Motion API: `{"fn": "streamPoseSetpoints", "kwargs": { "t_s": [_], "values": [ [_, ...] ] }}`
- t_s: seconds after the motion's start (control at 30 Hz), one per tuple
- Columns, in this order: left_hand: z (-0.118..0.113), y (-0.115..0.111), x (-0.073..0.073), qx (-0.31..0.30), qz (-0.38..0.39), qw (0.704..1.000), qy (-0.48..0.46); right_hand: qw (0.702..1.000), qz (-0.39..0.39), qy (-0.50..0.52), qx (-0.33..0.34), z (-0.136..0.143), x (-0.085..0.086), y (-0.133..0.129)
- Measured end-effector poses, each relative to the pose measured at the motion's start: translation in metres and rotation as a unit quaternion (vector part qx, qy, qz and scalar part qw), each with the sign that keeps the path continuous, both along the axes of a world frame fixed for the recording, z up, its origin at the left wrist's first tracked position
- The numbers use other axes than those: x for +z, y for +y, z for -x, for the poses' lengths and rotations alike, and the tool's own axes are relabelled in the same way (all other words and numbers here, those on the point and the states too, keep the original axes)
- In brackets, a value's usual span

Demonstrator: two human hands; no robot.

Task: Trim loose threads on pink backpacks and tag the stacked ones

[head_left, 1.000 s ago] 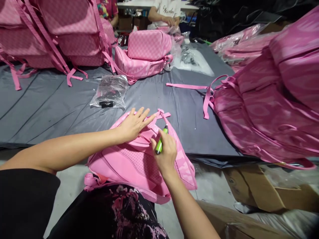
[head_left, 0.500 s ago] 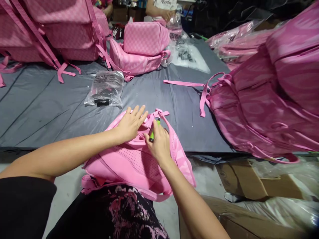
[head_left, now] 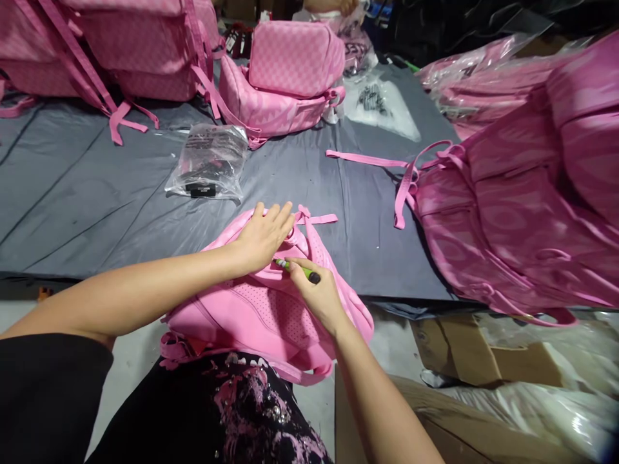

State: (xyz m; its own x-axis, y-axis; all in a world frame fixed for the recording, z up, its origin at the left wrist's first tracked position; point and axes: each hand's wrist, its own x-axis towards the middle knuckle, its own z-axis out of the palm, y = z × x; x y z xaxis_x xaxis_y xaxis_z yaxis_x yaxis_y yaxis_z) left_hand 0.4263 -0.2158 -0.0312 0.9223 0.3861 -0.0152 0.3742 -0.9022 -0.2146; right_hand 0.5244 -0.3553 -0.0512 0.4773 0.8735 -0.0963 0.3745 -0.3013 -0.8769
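Observation:
A pink backpack (head_left: 271, 309) rests against my lap and the table's front edge, its perforated back side facing up. My left hand (head_left: 265, 238) lies flat on its upper part with the fingers stretched out. In my right hand (head_left: 319, 290) is a green pen-shaped tool with a black end (head_left: 304, 270). Its narrow front end points left at the bag fabric beside my left palm; whether the tip touches cannot be made out. A knotted pink strap (head_left: 319, 220) trails onto the table just beyond my hands.
On the grey-covered table (head_left: 97, 219) lies a clear plastic bag (head_left: 210, 158) with dark contents. Pink checkered backpacks (head_left: 297, 61) stand at the back and left. A large pink backpack (head_left: 512, 212) leans at right. Below are cardboard boxes (head_left: 454, 351). Part of another person's hand (head_left: 333, 6) shows at the top.
My right hand has turned the green tool from near upright to lying slantwise, its front end now pointing left toward my left palm. My left hand stays flat on the backpack.

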Motion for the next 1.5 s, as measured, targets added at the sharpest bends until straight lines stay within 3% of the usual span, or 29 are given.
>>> {"fn": "streamPoseSetpoints", "kwargs": {
  "t_s": [0.4,0.83,0.93,1.1,1.2,1.33,1.5],
  "values": [
    [-0.001,0.000,0.017,0.001,0.025,0.997,0.066,0.999,0.002,-0.044,-0.024,0.018,-0.003,0.001],
    [-0.001,0.006,0.010,-0.005,0.038,0.999,0.036,0.992,0.048,-0.108,-0.052,0.027,0.002,0.004],
    [-0.002,0.009,0.012,-0.002,0.051,0.998,0.047,0.996,0.037,-0.078,-0.029,0.027,0.002,0.003],
    [-0.001,0.013,0.019,-0.017,0.058,0.996,0.073,0.989,0.057,-0.121,-0.056,0.028,0.004,0.002],
    [0.001,0.012,0.019,0.027,0.051,0.997,0.059,0.996,0.031,-0.080,-0.029,0.032,0.005,0.005],
    [0.004,0.010,0.016,0.105,0.044,0.993,0.042,0.988,0.065,-0.119,-0.072,0.033,0.004,0.005],
    [0.006,0.009,0.015,0.105,0.057,0.992,0.034,0.995,0.040,-0.075,-0.056,0.032,-0.001,0.002]
  ]
}}
